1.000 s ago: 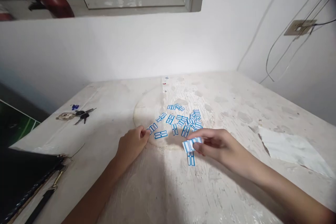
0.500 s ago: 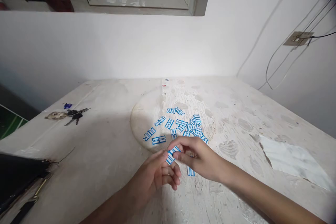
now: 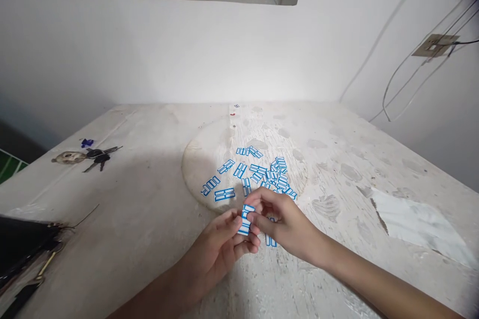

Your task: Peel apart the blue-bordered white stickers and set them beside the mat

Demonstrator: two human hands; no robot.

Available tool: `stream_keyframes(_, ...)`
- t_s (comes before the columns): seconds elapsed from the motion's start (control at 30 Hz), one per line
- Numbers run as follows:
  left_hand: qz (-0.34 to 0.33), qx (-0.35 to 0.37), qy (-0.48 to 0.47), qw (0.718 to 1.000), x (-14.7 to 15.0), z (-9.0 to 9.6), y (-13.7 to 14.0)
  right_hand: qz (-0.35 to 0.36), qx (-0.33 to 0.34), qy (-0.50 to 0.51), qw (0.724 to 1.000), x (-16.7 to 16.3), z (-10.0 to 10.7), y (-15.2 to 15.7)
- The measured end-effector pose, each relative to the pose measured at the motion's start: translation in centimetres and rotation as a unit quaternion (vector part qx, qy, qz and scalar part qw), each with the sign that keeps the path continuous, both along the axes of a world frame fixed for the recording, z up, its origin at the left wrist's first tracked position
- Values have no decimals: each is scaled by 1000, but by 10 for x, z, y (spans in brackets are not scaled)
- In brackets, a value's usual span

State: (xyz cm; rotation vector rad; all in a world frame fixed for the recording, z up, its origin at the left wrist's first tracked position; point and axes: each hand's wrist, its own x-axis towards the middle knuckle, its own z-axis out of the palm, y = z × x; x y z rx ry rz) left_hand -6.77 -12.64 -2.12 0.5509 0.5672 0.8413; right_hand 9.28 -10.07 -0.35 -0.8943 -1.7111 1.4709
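Observation:
Between my two hands is a small white piece with blue outlines (image 3: 245,220), flat like a paper cut-out or sticker. My left hand (image 3: 228,239) pinches its lower left side between thumb and fingers. At its upper right side, my right hand (image 3: 275,217) grips it with thumb and forefinger. Just beyond my hands, several similar blue-and-white pieces (image 3: 224,194) lie scattered on the table, with a denser heap (image 3: 279,177) to the right. Another such piece (image 3: 271,240) lies below my right hand, partly hidden by it.
Keys (image 3: 100,157) with a tag and a purple scrap (image 3: 87,143) lie at the left. A black bag (image 3: 26,246) sits at the near left edge. A white sheet (image 3: 419,224) lies at the right. Behind the table (image 3: 149,199) is a wall with a socket (image 3: 435,45) and cables.
The held piece has turned more upright between my fingers, and my left fingers have closed in underneath it. The view has tipped down slightly; the scattered pieces lie as before.

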Motion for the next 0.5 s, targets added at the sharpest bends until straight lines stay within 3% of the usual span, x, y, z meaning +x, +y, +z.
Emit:
stream_keyframes(0.07, 3, 3, 4, 1000, 0, 0, 0, -10, 16, -6, 1000, 1, 1, 0)
stream_keyframes(0.17, 24, -5, 14, 1000, 1, 1, 1, -22, 116, -51, 992, 2, 2, -2)
stream_keyframes(0.37, 38, -4, 43, 998, 3, 2, 2, -48, 330, -166, 928, 1, -8, -8)
stream_keyframes(0.5, 38, -4, 39, 999, 4, 3, 1, -42, 344, -188, 919, 0, -13, -10)
